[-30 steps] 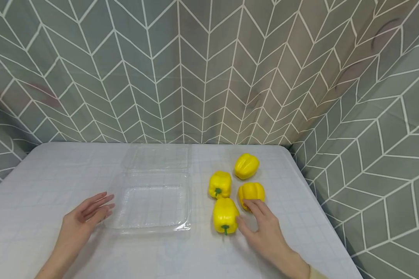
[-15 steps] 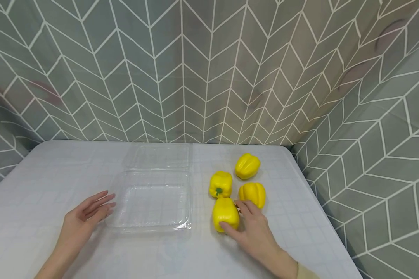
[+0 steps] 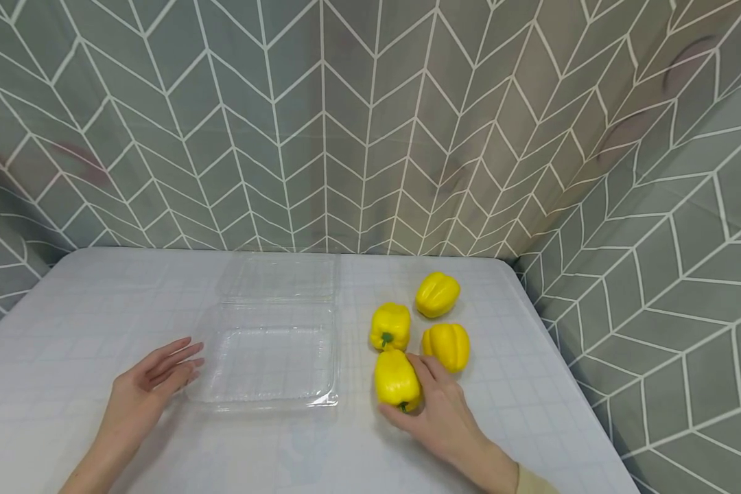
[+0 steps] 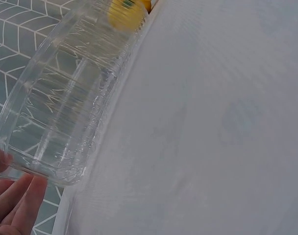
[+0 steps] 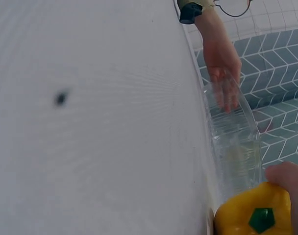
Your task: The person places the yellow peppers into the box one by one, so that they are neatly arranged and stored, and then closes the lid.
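My right hand (image 3: 438, 415) grips the nearest yellow bell pepper (image 3: 397, 377), thumb at its front and fingers along its right side. In the right wrist view the green stem (image 5: 262, 220) of that bell pepper shows below the thumb. Whether the pepper is off the table cannot be told. My left hand (image 3: 151, 384) has its fingers extended beside the left edge of a clear plastic clamshell container (image 3: 256, 406), whose lid (image 3: 278, 280) lies folded back. In the left wrist view the fingertips (image 4: 37, 183) are at the container's rim; contact is unclear.
Behind the held pepper lies another yellow bell pepper (image 3: 390, 326). Two more, a right one (image 3: 447, 345) and a far one (image 3: 437, 295), lie on the white-covered table (image 3: 296, 453). A patterned curtain (image 3: 346, 137) hangs behind and on both sides.
My right hand has moved left onto the nearest bell pepper and closed its thumb and fingers round it. The pepper has turned slightly. My left hand and the container have stayed put.
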### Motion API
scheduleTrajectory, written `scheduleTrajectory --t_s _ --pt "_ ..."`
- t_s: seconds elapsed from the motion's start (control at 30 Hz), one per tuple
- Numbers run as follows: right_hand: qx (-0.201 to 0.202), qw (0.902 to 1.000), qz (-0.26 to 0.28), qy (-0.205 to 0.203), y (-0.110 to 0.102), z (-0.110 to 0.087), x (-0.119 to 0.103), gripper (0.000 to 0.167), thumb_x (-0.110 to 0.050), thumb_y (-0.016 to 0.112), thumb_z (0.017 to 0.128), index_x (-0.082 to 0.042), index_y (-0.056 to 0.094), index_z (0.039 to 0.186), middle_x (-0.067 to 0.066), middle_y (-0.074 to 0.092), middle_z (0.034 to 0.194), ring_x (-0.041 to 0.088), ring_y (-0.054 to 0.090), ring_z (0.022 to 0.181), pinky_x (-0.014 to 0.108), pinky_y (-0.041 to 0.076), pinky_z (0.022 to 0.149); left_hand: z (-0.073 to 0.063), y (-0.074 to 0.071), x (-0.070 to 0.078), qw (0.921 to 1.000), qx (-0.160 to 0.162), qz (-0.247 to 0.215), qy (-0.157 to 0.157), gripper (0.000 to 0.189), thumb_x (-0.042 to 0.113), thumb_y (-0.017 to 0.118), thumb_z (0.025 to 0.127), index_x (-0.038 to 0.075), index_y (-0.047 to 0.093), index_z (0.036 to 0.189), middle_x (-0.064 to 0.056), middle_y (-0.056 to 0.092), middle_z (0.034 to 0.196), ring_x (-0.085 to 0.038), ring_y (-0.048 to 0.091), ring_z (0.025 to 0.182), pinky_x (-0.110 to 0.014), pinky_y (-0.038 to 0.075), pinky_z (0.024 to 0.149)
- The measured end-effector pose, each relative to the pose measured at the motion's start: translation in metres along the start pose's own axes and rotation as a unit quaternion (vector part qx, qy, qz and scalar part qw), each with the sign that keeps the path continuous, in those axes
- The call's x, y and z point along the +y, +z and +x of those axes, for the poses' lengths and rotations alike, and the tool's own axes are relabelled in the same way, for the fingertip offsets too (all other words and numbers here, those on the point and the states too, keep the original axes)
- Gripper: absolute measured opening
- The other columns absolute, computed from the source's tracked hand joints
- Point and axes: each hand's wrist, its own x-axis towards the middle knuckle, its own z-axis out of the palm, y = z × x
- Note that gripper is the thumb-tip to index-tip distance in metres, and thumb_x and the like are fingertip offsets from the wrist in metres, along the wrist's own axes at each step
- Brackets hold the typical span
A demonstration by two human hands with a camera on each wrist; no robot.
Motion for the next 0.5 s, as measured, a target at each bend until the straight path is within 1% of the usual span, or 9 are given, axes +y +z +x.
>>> scheduleTrajectory --t_s 0.1,0.17,0.4,0.5 --pt "-0.004 1.0 0.004 0.005 0.0025 0.0 0.0003 0.088 -0.067 0.08 0.071 -0.011 0.058 0.135 -0.003 0.06 0.119 0.016 0.061 0.108 0.041 0.056 0.095 -0.0001 -0.0003 0.0 1.0 0.003 0.002 0.002 0.053 0.019 0.064 0.099 -0.001 0.047 0.144 0.025 0.065 0.119 0.009 0.066 0.097 -0.012 0.056 0.078" --pt "-0.005 1.0 0.006 0.005 0.0032 -0.0001 0.0005 0.089 -0.067 0.08 0.07 -0.012 0.057 0.135 -0.003 0.06 0.119 0.017 0.061 0.109 0.042 0.056 0.095 -0.0003 -0.0001 -0.0003 0.9999 0.004 0.009 0.003 0.052 0.02 0.064 0.099 -0.001 0.048 0.144 0.024 0.066 0.119 0.01 0.066 0.097 -0.011 0.056 0.078" --pt "-0.017 0.9996 0.017 0.014 0.0034 -0.0004 0.0006 0.088 -0.064 0.083 0.069 -0.015 0.056 0.137 -0.005 0.057 0.121 0.015 0.058 0.111 0.043 0.054 0.098 -0.0012 0.0005 -0.0022 0.9994 0.001 0.032 -0.009 0.054 0.027 0.064 0.099 0.003 0.048 0.145 0.011 0.069 0.125 0.011 0.065 0.097 -0.009 0.055 0.078" --pt "-0.023 0.9993 0.023 0.019 0.0032 -0.0003 0.0009 0.089 -0.063 0.083 0.069 -0.015 0.056 0.138 -0.007 0.055 0.118 0.012 0.057 0.108 0.041 0.055 0.096 -0.0014 0.0004 -0.0025 0.9993 0.003 0.036 -0.009 0.054 0.028 0.064 0.099 0.004 0.048 0.145 0.007 0.069 0.127 0.012 0.065 0.097 -0.009 0.055 0.078"
